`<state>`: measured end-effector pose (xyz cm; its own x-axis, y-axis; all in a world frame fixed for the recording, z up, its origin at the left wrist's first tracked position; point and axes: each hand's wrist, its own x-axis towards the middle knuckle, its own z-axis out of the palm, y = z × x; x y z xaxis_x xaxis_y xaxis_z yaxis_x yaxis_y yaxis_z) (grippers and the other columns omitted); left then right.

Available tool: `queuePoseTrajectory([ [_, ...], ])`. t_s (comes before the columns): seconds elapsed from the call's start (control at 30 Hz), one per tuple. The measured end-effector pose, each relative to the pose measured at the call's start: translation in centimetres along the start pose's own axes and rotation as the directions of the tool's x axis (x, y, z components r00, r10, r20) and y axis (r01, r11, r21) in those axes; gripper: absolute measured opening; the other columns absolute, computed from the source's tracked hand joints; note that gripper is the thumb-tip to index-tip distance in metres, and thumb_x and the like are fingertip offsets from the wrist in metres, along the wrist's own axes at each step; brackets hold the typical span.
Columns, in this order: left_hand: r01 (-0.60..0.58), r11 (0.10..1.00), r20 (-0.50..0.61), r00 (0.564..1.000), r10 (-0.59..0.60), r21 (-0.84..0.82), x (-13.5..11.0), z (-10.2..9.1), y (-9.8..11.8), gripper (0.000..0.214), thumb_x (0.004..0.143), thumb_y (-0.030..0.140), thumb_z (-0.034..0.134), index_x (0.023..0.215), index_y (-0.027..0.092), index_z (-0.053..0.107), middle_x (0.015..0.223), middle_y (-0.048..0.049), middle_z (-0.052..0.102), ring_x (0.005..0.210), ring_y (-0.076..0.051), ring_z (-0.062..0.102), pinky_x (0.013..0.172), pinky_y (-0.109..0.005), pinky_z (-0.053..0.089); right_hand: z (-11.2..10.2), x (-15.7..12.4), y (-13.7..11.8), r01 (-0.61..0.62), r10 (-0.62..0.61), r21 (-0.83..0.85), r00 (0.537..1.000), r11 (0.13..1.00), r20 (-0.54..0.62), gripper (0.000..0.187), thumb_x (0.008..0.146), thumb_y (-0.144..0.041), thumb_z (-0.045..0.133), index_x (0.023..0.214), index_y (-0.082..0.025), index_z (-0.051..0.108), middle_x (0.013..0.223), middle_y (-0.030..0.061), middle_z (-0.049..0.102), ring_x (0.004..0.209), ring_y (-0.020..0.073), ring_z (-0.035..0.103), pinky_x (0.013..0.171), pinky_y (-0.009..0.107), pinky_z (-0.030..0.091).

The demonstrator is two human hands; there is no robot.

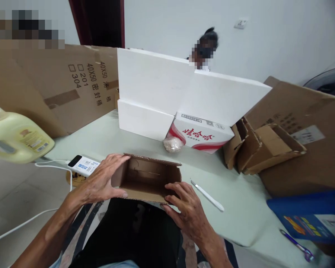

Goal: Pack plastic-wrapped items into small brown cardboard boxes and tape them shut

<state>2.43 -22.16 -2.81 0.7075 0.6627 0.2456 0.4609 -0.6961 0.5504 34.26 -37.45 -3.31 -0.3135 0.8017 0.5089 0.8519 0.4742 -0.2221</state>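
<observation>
A small brown cardboard box with its open top facing me stands at the near edge of the table, above my lap. My left hand grips its left end, thumb on the near wall and fingers at the far left corner. At the right end, my right hand has its fingers over the rim and its thumb outside the near wall. Inside, the box shows bare cardboard and a thin slit of light in the far wall. A white-handled craft knife lies on the table right of the box.
A white power bank with a cable sits left. Behind are a clear tape roll, a printed carton and white boards. A yellow jug stands left; folded cardboard and a blue container are right. Someone sits beyond the boards.
</observation>
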Motion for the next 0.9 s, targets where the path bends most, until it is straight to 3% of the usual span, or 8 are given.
queuePoseTrajectory([
  [0.2,0.010,1.000,0.008,1.000,-0.010,-0.019,0.3,-0.1,-0.1,0.112,0.080,0.042,0.093,0.171,0.032,0.029,0.167,-0.0152,0.047,0.153,-0.041,0.047,0.125,-0.062,0.044,0.7,-0.8,0.4,0.005,-0.007,-0.055,0.999,0.999,-0.047,0.011,0.096,-0.013,0.073,0.096,-0.022,0.068,0.122,0.0114,0.075,0.112,0.0288,0.068,0.095,0.047,0.058],
  [0.47,-0.012,0.990,-0.043,0.999,0.006,-0.141,0.3,-0.2,-1.0,0.082,0.090,0.053,0.084,0.162,0.034,0.049,0.167,-0.0135,0.048,0.152,-0.040,0.050,0.125,-0.060,0.045,0.7,-0.6,1.5,-0.036,0.036,0.007,0.993,0.999,-0.108,0.011,0.099,-0.013,0.072,0.094,-0.022,0.069,0.116,0.0099,0.077,0.105,0.0260,0.067,0.090,0.043,0.058],
  [0.57,-0.051,0.954,-0.143,0.990,0.008,-0.295,0.4,0.0,-2.3,0.099,0.083,0.061,0.090,0.167,0.039,0.041,0.171,-0.0125,0.041,0.158,-0.041,0.043,0.124,-0.057,0.047,0.0,-0.4,2.4,-0.069,0.089,0.137,0.985,0.988,-0.149,0.012,0.102,-0.014,0.069,0.094,-0.023,0.071,0.114,0.0078,0.077,0.105,0.0238,0.067,0.092,0.040,0.056],
  [0.63,-0.039,0.909,-0.145,0.989,-0.024,-0.415,0.6,0.6,-3.4,0.115,0.077,0.066,0.093,0.171,0.040,0.031,0.175,-0.0141,0.036,0.161,-0.042,0.037,0.122,-0.056,0.048,-0.8,-0.4,3.5,-0.142,0.182,0.263,0.974,0.954,-0.133,0.011,0.104,-0.020,0.068,0.096,-0.025,0.074,0.111,0.0065,0.077,0.102,0.0227,0.068,0.092,0.039,0.055],
  [0.7,0.022,0.864,-0.051,0.997,-0.055,-0.502,0.8,1.5,-4.3,0.126,0.072,0.070,0.094,0.174,0.039,0.025,0.178,-0.0159,0.033,0.164,-0.043,0.032,0.124,-0.060,0.044,-1.6,-0.5,4.9,-0.271,0.322,0.424,0.945,0.864,-0.052,0.016,0.105,-0.032,0.068,0.096,-0.024,0.077,0.108,0.0066,0.077,0.100,0.0230,0.069,0.087,0.036,0.055],
  [0.77,0.091,0.825,0.077,0.995,-0.057,-0.557,0.7,2.3,-4.8,0.136,0.066,0.075,0.095,0.175,0.037,0.023,0.179,-0.0174,0.033,0.165,-0.045,0.030,0.127,-0.063,0.038,-2.0,-0.6,6.6,-0.419,0.477,0.580,0.877,0.699,0.060,0.032,0.102,-0.050,0.071,0.087,-0.022,0.076,0.101,0.0066,0.076,0.093,0.0225,0.068,0.079,0.034,0.053],
  [0.9,0.157,0.780,0.228,0.973,-0.018,-0.606,-0.1,2.9,-3.8,0.146,0.059,0.072,0.099,0.176,0.036,0.020,0.180,-0.0178,0.030,0.158,-0.046,0.041,0.125,-0.061,0.042,-1.3,-0.7,9.8,-0.636,0.712,0.745,0.617,0.203,0.333,0.059,0.077,-0.077,0.085,0.073,-0.020,0.068,0.074,0.0014,0.067,0.068,0.0156,0.056,0.065,0.029,0.045],
])
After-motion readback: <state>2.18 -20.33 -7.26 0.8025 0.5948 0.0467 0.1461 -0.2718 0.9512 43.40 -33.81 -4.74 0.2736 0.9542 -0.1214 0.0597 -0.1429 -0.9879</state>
